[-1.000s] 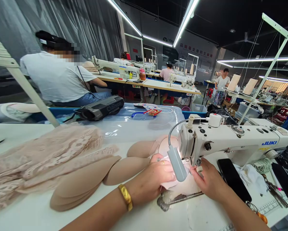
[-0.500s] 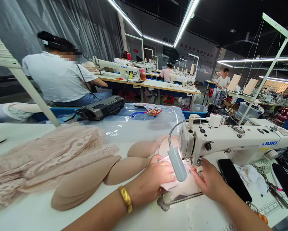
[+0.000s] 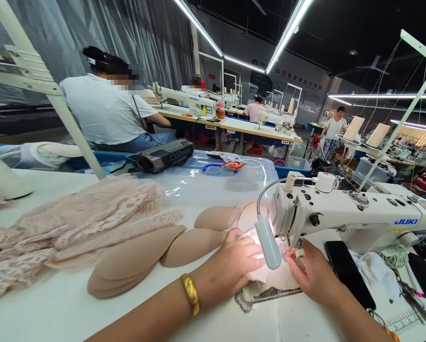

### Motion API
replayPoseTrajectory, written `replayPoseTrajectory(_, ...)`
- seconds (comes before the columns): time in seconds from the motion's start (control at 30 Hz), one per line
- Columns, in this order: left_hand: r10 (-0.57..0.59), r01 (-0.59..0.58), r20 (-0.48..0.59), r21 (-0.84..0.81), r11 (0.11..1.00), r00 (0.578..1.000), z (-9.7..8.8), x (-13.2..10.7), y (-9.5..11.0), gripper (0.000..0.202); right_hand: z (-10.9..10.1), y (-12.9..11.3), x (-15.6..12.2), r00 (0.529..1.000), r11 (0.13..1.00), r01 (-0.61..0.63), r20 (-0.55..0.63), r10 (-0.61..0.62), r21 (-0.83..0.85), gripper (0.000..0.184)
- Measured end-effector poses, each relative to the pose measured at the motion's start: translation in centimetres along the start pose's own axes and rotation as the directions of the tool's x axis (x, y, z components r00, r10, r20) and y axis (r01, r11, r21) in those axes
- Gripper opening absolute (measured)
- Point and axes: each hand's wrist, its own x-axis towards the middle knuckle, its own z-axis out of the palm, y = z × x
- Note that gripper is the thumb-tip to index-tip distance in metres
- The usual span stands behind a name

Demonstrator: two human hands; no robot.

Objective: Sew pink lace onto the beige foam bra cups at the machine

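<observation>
A piece of pale pink fabric (image 3: 258, 274) lies under the head of a white sewing machine (image 3: 344, 209). My left hand (image 3: 236, 261) holds the fabric from the left, fingers bent over it and the thumb toward the needle area. My right hand (image 3: 316, 268) is closed at the fabric's right edge, thumb and index finger pinched together just beside the presser foot. A grey gooseneck lamp (image 3: 269, 243) lights the spot and hides the needle and part of the fabric. Beige moulded bra cups (image 3: 127, 261) lie to the left, overlapping one another.
Beige lace pieces (image 3: 102, 218) spread over the table's left side. A translucent plastic lid (image 3: 184, 178) is behind the cups. A black phone (image 3: 348, 273), white cloth (image 3: 374, 270) and scissors-like metal tools (image 3: 414, 299) lie at right. A co-worker (image 3: 106, 109) sits ahead on the left.
The camera view has turned slightly left, so the scene shifts right. Less of the pink fabric now spreads in front of the presser foot. Both hands keep nearly the same place at the machine.
</observation>
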Motion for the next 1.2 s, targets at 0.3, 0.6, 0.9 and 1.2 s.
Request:
replayPoseTrajectory(0.3, 0.058, -0.058, -0.045, -0.009, 0.998, 0.997, 1.3, -0.9, 1.0, 0.012, -0.3, -0.6, -0.3, 0.99, 0.993, 0.109, 0.097, -0.105, -0.037, 0.014)
replayPoseTrajectory(0.6, 0.064, -0.066, -0.049, -0.033, 0.997, 0.997, 0.5, -1.1, 3.4, 0.01, 0.2, -1.4, -0.4, 0.943, 0.986, 0.158, 0.303, -0.137, -0.048, 0.019)
replayPoseTrajectory(0.9, -0.018, 0.02, -0.042, 0.04, 0.999, 0.999, 0.0, -0.2, 2.6, 0.009, 1.5, -0.8, -0.2, 0.982, 0.99, 0.104, 0.168, -0.087, -0.095, 0.018)
replayPoseTrajectory(1.2, -0.033, 0.032, -0.089, -0.017, 0.999, 0.996, -0.5, 0.8, 1.2, 0.025, 2.0, -0.6, -0.1, 0.989, 0.993, 0.025, 0.147, -0.008, -0.119, 0.014)
